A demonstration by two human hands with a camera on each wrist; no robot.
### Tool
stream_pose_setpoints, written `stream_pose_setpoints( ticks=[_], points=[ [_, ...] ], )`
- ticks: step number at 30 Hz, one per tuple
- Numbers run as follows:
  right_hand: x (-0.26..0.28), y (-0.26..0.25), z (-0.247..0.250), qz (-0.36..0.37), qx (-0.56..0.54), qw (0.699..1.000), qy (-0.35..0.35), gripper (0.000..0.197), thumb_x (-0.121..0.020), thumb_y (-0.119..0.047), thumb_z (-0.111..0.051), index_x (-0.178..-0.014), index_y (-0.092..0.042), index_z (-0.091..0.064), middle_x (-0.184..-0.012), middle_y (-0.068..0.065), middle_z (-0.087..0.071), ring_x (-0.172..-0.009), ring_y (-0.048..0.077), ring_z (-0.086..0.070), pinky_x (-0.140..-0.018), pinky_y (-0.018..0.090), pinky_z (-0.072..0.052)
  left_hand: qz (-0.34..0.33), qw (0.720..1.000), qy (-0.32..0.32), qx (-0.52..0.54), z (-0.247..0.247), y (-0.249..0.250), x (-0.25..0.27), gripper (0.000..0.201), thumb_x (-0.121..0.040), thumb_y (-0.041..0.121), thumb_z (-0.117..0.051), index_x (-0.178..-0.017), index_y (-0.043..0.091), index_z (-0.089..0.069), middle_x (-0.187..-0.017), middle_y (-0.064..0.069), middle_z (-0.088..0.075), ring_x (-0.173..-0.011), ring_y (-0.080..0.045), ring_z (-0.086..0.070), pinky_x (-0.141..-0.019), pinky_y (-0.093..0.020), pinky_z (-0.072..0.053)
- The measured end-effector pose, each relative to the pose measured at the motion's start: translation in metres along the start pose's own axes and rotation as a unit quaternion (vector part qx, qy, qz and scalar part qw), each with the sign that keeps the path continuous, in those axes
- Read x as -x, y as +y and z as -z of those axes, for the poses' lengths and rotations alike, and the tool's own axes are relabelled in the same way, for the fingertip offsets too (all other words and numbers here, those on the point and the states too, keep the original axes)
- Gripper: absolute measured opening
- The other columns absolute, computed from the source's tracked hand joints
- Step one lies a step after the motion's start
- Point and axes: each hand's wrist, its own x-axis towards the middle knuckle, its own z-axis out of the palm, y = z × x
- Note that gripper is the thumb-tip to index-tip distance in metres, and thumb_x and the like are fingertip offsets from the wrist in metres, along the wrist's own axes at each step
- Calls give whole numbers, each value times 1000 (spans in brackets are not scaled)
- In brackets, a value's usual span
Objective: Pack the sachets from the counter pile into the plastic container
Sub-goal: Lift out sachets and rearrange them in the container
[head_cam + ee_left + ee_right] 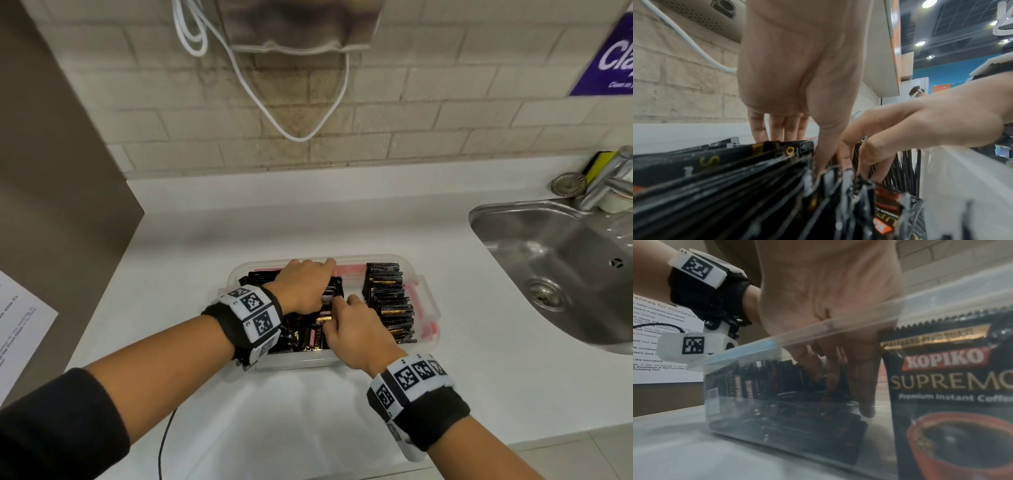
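A clear plastic container [376, 257] sits on the white counter [191, 260], packed with black Kopiko sachets. A neat upright row of sachets [390, 301] fills its right side. My left hand [325, 284] reaches over the left bundle of sachets [308, 335], fingers behind it and thumb in front, squeezing it together. In the left wrist view this bundle [715, 186] lies under the left hand [797, 97]. My right hand [334, 317] digs its fingertips into the middle sachets and pinches some. Through the container wall [818, 331] the right hand [838, 378] shows beside an upright sachet [951, 386].
A steel sink [555, 267] with a tap [609, 181] and a sponge [597, 164] lies to the right. A printed sheet [20, 329] lies at the left by a brown panel [51, 171]. A white cable [301, 137] hangs on the tiled wall. A black cord [164, 442] crosses the counter's front.
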Motion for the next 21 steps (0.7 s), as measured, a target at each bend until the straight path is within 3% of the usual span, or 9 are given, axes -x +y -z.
stream_pose_setpoints(
  ticks=[4, 6, 9, 13, 15, 17, 21],
  points=[
    [1, -1, 0, -4, 16, 1000, -2, 24, -98, -27, -43, -106, -9, -57, -85, 4, -46, -72, 22, -44, -66, 30, -34, -3, 999, -25, -37, 1, 0, -4, 54, -89, 27, -71, -134, 11, -46, -124, -5, -53, -113, -25, -55, -99, -39, -42],
    [1, -1, 1, 4, 17, 1000, -6, 24, -98, -26, -43, -102, -8, -58, -84, 3, -47, -71, 22, -43, -65, 30, -34, -3, 998, -47, -42, 1, 0, -5, 51, -88, 24, -73, -131, 9, -49, -124, -6, -48, -101, -25, -56, -87, -38, -48],
    [0, 0, 4, 25, 7, 1000, -13, 24, -99, -21, -43, -102, -7, -62, -84, 3, -47, -70, 21, -44, -65, 28, -34, -1, 997, -59, -42, 1, -1, -6, 51, -84, 23, -78, -126, 7, -53, -125, -6, -44, -84, -20, -50, -67, -34, -43],
    [2, 0, 8, 33, -13, 999, -7, 24, -95, -11, -45, -91, -6, -68, -87, 7, -56, -72, 21, -50, -65, 28, -36, -12, 995, -81, -49, 1, 1, -6, 79, -78, 22, -84, -143, 12, -40, -131, -8, -50, -106, -27, -57, -74, -33, -44],
    [3, -1, 9, 28, -15, 999, 2, 24, -94, -9, -46, -90, -6, -68, -87, 6, -54, -74, 21, -50, -66, 27, -36, -19, 995, -81, -56, 0, 2, -6, 90, -79, 18, -83, -151, 15, -29, -126, -9, -58, -102, -26, -58, -74, -33, -41],
    [4, -1, 9, 21, -12, 1000, 6, 23, -94, -9, -46, -90, -4, -68, -87, 7, -52, -74, 22, -49, -65, 27, -34, -19, 996, -71, -59, 0, 2, -5, 86, -82, 17, -78, -151, 17, -26, -116, -7, -63, -93, -24, -56, -77, -33, -40],
    [3, -1, 7, 8, -1, 1000, 13, 26, -95, -10, -46, -89, -2, -70, -86, 7, -51, -73, 22, -48, -65, 26, -34, -29, 998, -32, -45, 1, 0, -4, 80, -84, 18, -76, -148, 16, -29, -108, -5, -63, -97, -25, -60, -76, -32, -39]
  ],
)
